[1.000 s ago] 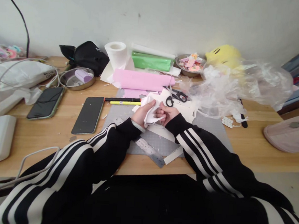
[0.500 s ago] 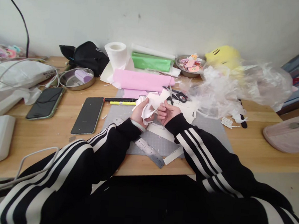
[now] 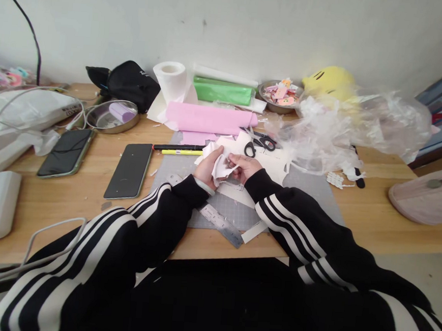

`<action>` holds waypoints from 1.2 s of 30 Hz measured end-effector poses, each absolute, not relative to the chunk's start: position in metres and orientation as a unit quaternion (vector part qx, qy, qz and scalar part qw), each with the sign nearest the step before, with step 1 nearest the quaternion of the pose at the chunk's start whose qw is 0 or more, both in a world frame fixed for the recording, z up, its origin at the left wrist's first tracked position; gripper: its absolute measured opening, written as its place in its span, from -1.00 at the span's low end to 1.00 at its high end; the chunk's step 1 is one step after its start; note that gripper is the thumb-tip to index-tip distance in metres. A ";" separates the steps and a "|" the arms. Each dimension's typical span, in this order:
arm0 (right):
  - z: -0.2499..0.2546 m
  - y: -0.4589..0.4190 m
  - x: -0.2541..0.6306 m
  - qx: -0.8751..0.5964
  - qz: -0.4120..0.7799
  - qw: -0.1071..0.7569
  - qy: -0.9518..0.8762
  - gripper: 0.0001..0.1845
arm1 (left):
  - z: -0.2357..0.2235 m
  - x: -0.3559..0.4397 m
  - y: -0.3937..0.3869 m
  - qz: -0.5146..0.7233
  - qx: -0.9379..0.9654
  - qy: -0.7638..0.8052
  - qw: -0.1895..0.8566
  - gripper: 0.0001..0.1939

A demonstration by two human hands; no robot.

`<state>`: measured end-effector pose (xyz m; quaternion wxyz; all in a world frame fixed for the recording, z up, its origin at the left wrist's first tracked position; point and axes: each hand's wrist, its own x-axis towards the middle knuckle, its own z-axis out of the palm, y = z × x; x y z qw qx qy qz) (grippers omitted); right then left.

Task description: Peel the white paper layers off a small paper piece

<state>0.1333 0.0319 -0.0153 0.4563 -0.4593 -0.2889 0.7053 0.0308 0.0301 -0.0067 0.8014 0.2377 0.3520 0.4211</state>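
My left hand [image 3: 206, 170] is closed around a crumpled white tissue [image 3: 220, 169] above the grey cutting mat [image 3: 310, 195]. From the other side my right hand [image 3: 244, 168] pinches the tissue's edge with thumb and fingers. Whether anything small lies inside the folds is hidden. Just beyond my right hand lie black-handled scissors [image 3: 259, 142] on pieces of cream paper [image 3: 276, 165]. A metal ruler [image 3: 220, 224] lies slanted on the mat below my hands, beside a narrow paper strip [image 3: 254, 231]. A yellow pen [image 3: 181, 152] and a black pen [image 3: 176, 147] point toward my left hand.
Behind the mat are a pink roll [image 3: 211, 119], a white paper roll [image 3: 169, 82] and a green packet [image 3: 222, 91]. Crumpled clear plastic [image 3: 323, 133] spreads at the right, near a pink pouch [image 3: 427, 194]. Phones [image 3: 128, 171] and a metal dish [image 3: 112, 116] lie left.
My right hand has moved slightly left and now meets the tissue, where its fingers were apart from it before. The tissue is turned and folded differently in my left hand.
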 end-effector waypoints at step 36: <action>-0.010 0.031 0.140 -0.407 0.770 0.443 -0.210 -0.71 | -0.005 0.033 0.028 0.445 0.232 0.350 0.791 -0.66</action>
